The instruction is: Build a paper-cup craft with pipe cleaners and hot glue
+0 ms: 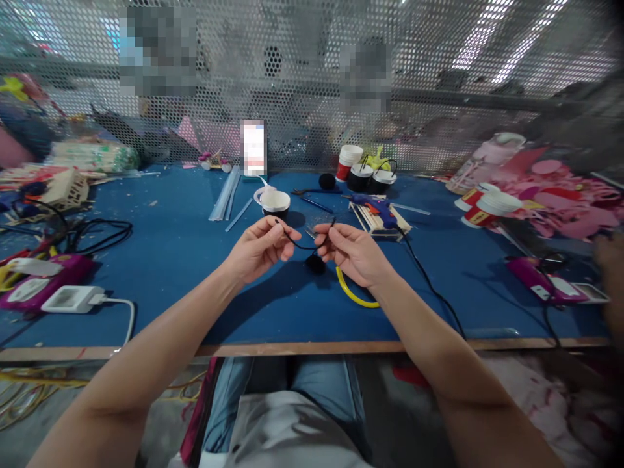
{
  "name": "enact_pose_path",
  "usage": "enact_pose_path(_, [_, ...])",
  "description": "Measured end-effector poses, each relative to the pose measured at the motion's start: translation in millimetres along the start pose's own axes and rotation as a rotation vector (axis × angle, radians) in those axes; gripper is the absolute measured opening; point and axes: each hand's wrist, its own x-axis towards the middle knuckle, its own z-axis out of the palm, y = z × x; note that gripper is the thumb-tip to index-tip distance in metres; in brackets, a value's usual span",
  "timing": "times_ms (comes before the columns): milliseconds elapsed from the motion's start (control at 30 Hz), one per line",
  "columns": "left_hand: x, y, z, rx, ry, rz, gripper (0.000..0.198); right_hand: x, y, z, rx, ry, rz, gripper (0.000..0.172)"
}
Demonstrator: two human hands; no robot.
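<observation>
Between my two hands a thin, bent black wire-like strand (307,247) sags in a shallow curve above the table. My left hand (266,247) pinches one end between thumb and fingers. The other end is pinched in my right hand (350,252). A fluffy black pompom (315,263) lies on the table just below the strand. Behind my left hand stands a paper cup (276,203) with a white rim and a black lower part. A curved yellow piece (355,296) shows beside my right wrist, partly hidden by it.
A blue glue gun (380,209) rests on wooden sticks, its cord running toward the front edge. Clear glue sticks (225,195) lie left, near a lit phone (254,148). Black cups (361,177) stand at the back. Purple power strips (53,281) and pink foam cutouts (560,195) lie at the sides.
</observation>
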Motion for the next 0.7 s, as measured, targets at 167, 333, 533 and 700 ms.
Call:
enact_pose_path(167, [-1.0, 1.2, 0.7, -0.034, -0.028, -0.032, 0.013, -1.0, -3.6, 0.6, 0.158, -0.067, 0.021, 0.013])
enact_pose_path(333, [-3.8, 0.5, 2.6, -0.019, -0.101, -0.085, 0.012, -4.6, -6.9, 1.3, 0.148, -0.139, 0.073, 0.016])
enact_pose_path(533, [-5.7, 2.7, 2.3, -0.01, -0.172, -0.166, 0.012, -8.5, -8.0, 0.7, 0.103, -0.175, 0.094, 0.019])
enact_pose_path(700, [-3.8, 2.8, 0.5, -0.035, -0.148, -0.173, 0.011, -8.5, -9.5, 1.0, 0.108, -0.193, 0.086, 0.015])
